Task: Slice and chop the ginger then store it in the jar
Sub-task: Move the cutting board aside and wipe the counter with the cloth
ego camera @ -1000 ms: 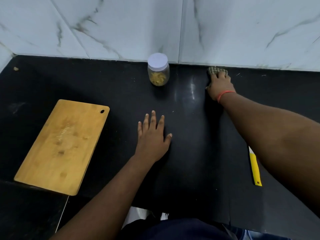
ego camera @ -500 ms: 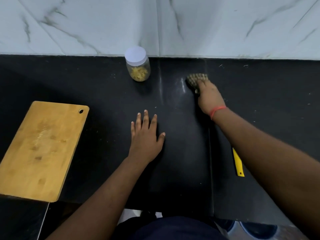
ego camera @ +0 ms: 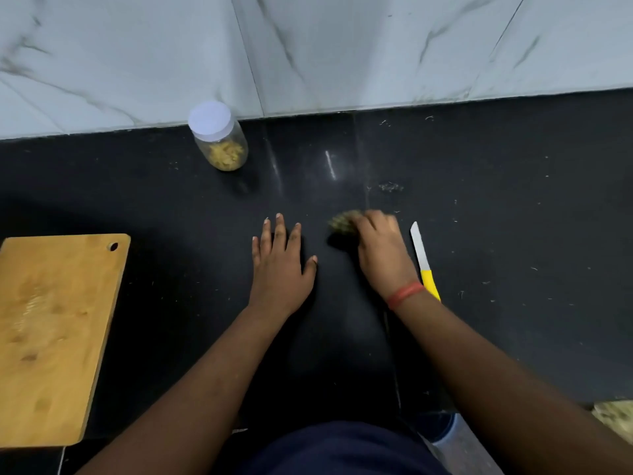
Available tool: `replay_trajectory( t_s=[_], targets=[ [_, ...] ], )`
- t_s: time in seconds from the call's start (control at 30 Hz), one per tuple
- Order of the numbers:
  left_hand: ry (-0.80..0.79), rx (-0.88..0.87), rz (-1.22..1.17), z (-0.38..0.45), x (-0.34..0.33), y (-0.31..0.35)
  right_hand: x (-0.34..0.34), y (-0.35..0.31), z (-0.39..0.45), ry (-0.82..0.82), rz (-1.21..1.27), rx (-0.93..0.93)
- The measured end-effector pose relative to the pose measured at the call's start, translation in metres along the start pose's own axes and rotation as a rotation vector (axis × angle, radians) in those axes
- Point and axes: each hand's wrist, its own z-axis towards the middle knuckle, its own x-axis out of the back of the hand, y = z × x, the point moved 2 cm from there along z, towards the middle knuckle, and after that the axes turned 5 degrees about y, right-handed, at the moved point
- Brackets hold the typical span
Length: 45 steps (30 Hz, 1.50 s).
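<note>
A clear jar (ego camera: 221, 138) with a white lid stands by the marble wall and holds chopped ginger at its bottom. My left hand (ego camera: 279, 265) lies flat on the black counter (ego camera: 513, 234), fingers spread. Just to its right, my right hand (ego camera: 380, 252) grips a greenish checked cloth (ego camera: 340, 223) against the counter; the hand and cloth are blurred. A knife (ego camera: 422, 258) with a yellow handle lies right beside my right wrist, blade pointing to the wall. The bare wooden cutting board (ego camera: 54, 334) lies at the left.
Small crumbs and streaks (ego camera: 390, 187) dot the counter behind and to the right of my right hand. The counter's front edge runs near my body. A patterned object (ego camera: 615, 418) shows at the lower right corner.
My right hand has dragged the cloth from near the back wall toward me, ending beside my left hand and the knife. The left hand stayed flat in place.
</note>
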Motion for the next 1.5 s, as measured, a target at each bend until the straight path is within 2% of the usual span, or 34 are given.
replay_trajectory(
  t_s=[0.1,0.17,0.27,0.4,0.5,0.57,0.67,0.77,0.87,1.0,1.07,1.2,1.3,1.4,1.5],
  targets=[
    [0.002,-0.009,-0.004,0.0,-0.001,0.005,0.004,0.028,0.035,0.094,-0.074,-0.143],
    [0.005,-0.006,-0.01,0.0,-0.002,0.006,-0.004,0.034,0.046,0.07,-0.167,-0.24],
    [0.005,0.002,-0.015,-0.001,-0.004,0.009,-0.017,0.019,0.039,0.001,-0.321,-0.24],
    [0.016,0.01,-0.013,0.0,-0.004,0.008,-0.016,-0.017,-0.003,-0.058,-0.175,-0.151],
    [0.032,0.01,-0.016,0.002,-0.004,0.005,-0.013,-0.032,-0.033,-0.116,0.043,-0.079],
    [0.047,0.011,-0.016,0.001,-0.004,0.003,-0.007,-0.022,-0.028,-0.055,0.14,-0.131],
    [0.056,0.017,-0.017,-0.003,-0.006,-0.002,0.001,0.011,0.007,0.083,0.045,-0.271],
    [0.061,0.013,-0.007,-0.007,-0.009,-0.009,-0.003,0.03,0.03,0.055,-0.13,-0.345],
    [0.08,0.015,0.006,-0.012,-0.01,-0.02,-0.013,0.008,0.01,-0.032,-0.218,-0.176],
    [0.101,0.005,0.071,-0.023,-0.01,-0.044,-0.017,-0.044,-0.055,-0.181,0.038,0.084],
    [0.107,-0.003,0.113,-0.03,-0.008,-0.06,-0.014,-0.051,-0.057,-0.206,0.126,0.157],
    [0.09,-0.027,0.151,-0.037,-0.006,-0.074,-0.01,-0.009,0.013,-0.008,-0.059,-0.102],
    [0.068,-0.019,0.172,-0.045,-0.004,-0.091,-0.024,-0.008,0.035,-0.028,-0.168,-0.197],
    [0.064,-0.009,0.172,-0.051,-0.001,-0.107,-0.037,-0.054,0.004,-0.113,-0.167,0.006],
    [0.077,0.002,0.147,-0.056,0.003,-0.122,-0.04,-0.096,-0.04,-0.242,0.014,0.265]
  ],
)
